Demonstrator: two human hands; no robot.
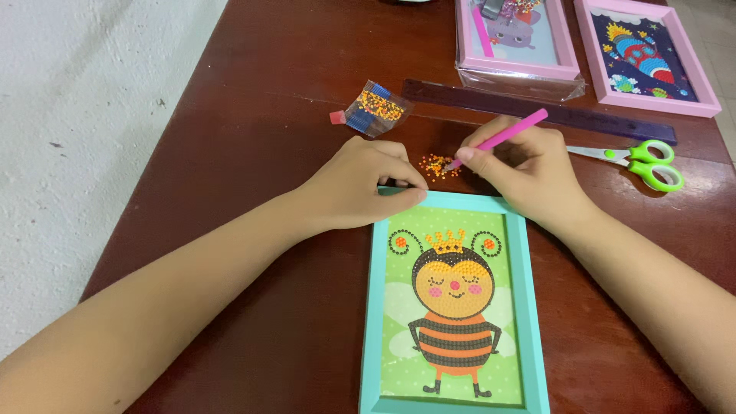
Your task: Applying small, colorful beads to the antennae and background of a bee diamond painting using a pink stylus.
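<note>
Right hand [529, 172] grips a pink pen tool [502, 138], fingers closed round it, tip down in a small pile of orange beads [438, 165] on the dark wood counter [261, 153]. Left hand [364, 184] rests on the top edge of the teal frame [529, 307], fingers curled loosely and holding nothing. The frame lies flat near the person and shows a bee picture [454, 303]. Just behind the beads lies a small bead packet [374, 107]; a dark ruler [598, 119] crosses behind the right hand. Green scissors [644, 162] lie right of that hand. Two pink frames sit at the far edge: one wrapped [517, 61], one with a rocket picture [648, 57].
</note>
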